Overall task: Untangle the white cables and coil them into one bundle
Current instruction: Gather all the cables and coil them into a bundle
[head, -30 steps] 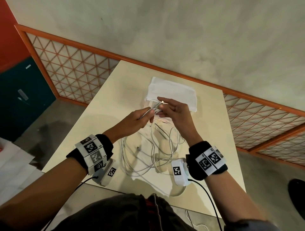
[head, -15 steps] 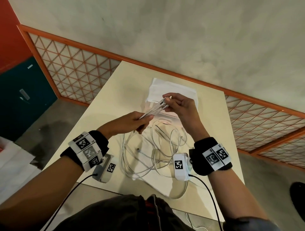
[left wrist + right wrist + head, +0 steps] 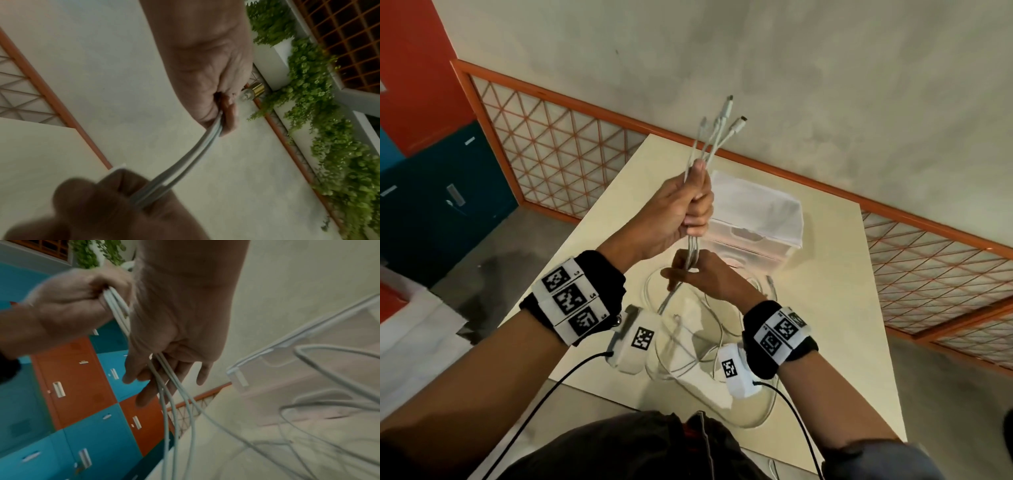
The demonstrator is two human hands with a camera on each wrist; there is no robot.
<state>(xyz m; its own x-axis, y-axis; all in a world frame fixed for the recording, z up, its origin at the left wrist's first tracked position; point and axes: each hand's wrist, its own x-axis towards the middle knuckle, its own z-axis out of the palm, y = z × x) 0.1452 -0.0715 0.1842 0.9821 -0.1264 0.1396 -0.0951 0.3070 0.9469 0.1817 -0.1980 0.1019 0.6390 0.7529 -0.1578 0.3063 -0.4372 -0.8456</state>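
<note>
Several thin, smooth white cables (image 3: 693, 246) fisted tight in L hand (image 3: 681, 209), plugs fanned above; R hand (image 3: 709, 274) pinches strands below, slack looping on table (image 3: 825, 291).

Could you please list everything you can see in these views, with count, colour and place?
white cables: several, white, bunched in both hands, loops lying on the table
storage box: one, translucent, far side of the table
table: one, cream, below the hands
lockers: several, teal and orange, left
lattice panels: orange, along the wall
plants: green, trailing, overhead
left hand: grips cables, upper
right hand: rings cables, lower
</note>
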